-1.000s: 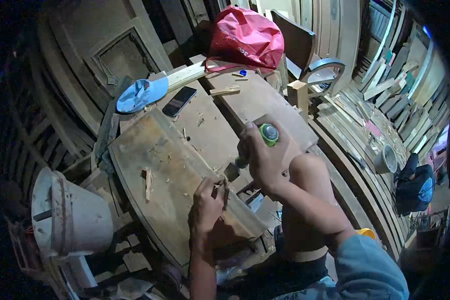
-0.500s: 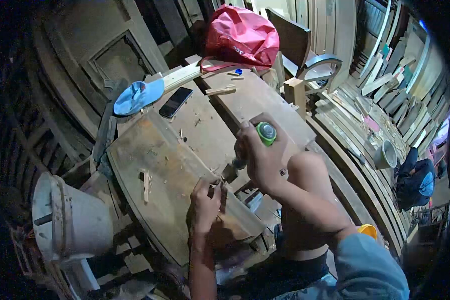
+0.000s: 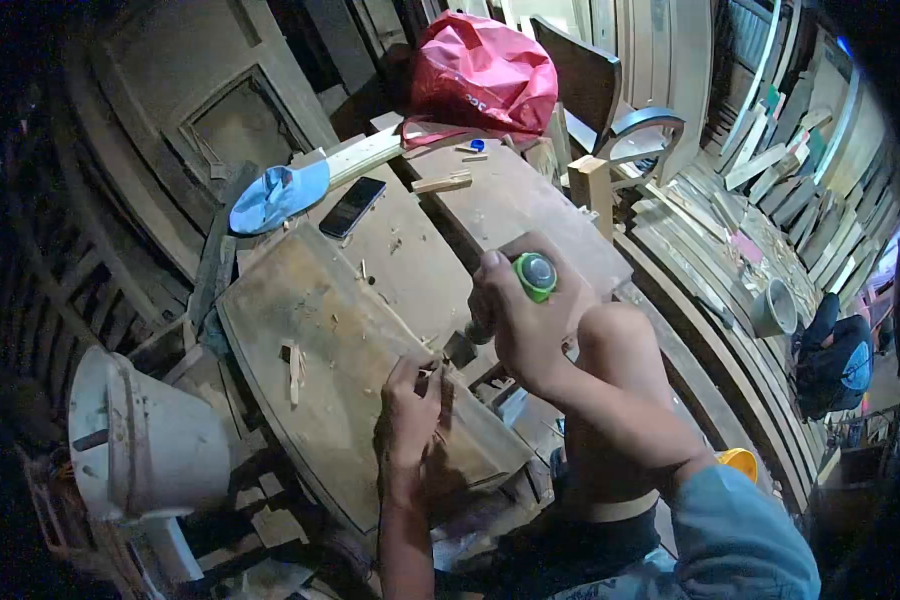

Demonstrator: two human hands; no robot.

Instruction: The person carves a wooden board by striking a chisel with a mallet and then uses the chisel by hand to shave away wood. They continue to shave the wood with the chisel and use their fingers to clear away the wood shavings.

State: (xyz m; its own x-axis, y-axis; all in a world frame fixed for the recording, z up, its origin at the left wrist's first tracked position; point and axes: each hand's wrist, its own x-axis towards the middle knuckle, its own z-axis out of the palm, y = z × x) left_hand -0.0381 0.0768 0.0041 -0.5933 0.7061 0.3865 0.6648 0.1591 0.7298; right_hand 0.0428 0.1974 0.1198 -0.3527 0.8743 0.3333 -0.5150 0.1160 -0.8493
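My right hand (image 3: pixel 520 325) is wrapped round a hammer, its green and grey handle end (image 3: pixel 537 275) pointing up toward me. The dark hammer head (image 3: pixel 460 350) hangs close to the edge of a brown wooden panel (image 3: pixel 310 300), just right of my left fingertips. With its fingers pinched together, my left hand (image 3: pixel 412 405) rests at that panel edge. Whatever is between those fingertips is too small to make out. A thin wood strip (image 3: pixel 395 318) runs along the edge beside them. My bent knee (image 3: pixel 620 350) is beneath the right forearm.
A phone (image 3: pixel 352 207), a blue cap (image 3: pixel 278 198) and a pink bag (image 3: pixel 485 75) lie at the back. Wood scraps (image 3: pixel 295 375) are on the panel. A white bucket (image 3: pixel 175 440) stands left, stacked planks (image 3: pixel 700 340) right, and a chair (image 3: pixel 645 125) behind.
The hammer and my right hand have shifted very slightly, with the head a little lower. My left hand keeps its place at the panel edge.
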